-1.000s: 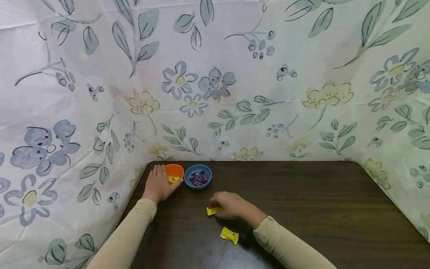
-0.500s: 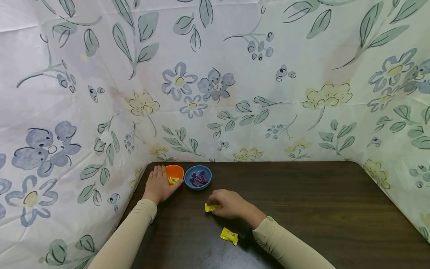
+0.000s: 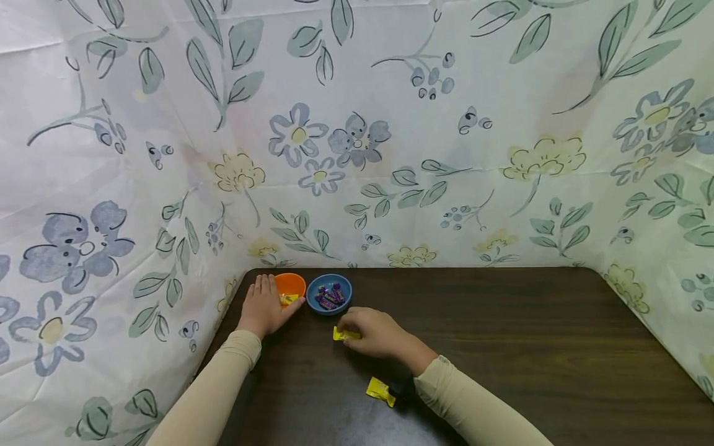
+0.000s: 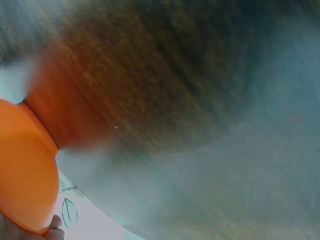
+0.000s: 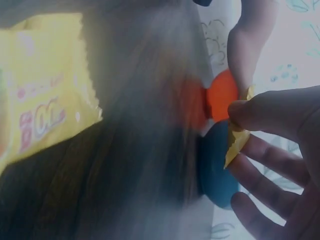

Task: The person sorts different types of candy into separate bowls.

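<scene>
My right hand [image 3: 370, 331] pinches a yellow-wrapped candy [image 3: 339, 334] between thumb and fingers, just in front of the blue bowl [image 3: 329, 311]. The right wrist view shows the candy's wrapper [image 5: 235, 145] edge-on at the thumb tip. My left hand [image 3: 262, 308] rests against the orange bowl [image 3: 297, 283], fingers straight along its left side and thumb stretched across its near side. Some yellow candy [image 3: 289, 299] shows inside that bowl. Fingertips [image 4: 55, 227] appear at the bowl's edge in the left wrist view. Another yellow candy [image 3: 380, 392] lies on the table nearer to me.
Several purple-wrapped candies [image 3: 330, 297] lie in the blue bowl, which stands right beside the orange one. Both bowls are near the far left corner of the dark wooden table [image 3: 502, 334]. A floral cloth [image 3: 390, 155] hangs behind and at the sides.
My right hand has moved away from me and to the left, carrying the yellow candy closer to the bowls. The left hand and both bowls have stayed in place.
</scene>
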Demonstrator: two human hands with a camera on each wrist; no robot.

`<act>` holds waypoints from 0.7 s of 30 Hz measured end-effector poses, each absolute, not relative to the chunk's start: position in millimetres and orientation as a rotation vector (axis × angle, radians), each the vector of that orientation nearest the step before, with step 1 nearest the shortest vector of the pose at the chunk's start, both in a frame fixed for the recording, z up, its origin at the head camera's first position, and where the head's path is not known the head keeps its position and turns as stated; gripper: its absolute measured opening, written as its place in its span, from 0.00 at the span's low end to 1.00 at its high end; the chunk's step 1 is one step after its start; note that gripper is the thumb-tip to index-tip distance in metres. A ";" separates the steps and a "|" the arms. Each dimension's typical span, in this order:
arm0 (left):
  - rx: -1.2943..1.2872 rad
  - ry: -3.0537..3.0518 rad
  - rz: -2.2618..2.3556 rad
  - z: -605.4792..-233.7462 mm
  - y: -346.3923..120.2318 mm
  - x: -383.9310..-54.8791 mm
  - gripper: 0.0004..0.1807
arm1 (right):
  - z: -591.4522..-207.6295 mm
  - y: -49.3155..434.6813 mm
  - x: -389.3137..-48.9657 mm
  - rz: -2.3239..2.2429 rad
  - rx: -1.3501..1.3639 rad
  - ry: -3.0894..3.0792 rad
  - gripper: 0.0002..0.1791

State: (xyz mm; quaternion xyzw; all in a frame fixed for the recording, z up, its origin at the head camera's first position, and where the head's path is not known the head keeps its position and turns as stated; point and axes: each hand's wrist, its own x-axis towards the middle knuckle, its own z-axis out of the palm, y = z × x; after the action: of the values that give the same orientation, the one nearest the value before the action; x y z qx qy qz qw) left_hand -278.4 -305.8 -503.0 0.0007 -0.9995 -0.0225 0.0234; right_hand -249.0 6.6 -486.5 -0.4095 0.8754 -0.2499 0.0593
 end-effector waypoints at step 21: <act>0.004 -3.099 -0.060 -503.3 -306.0 -278.8 0.66 | -485.4 -12.1 -254.5 -0.975 -1.255 2.787 0.11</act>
State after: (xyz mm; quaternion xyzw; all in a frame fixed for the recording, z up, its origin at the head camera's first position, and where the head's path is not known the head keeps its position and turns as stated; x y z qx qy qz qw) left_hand -278.8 -306.0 -503.3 0.0013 -0.9996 -0.0192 0.0211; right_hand -254.5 -12.1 -485.4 -0.3910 0.8682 -0.3036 -0.0335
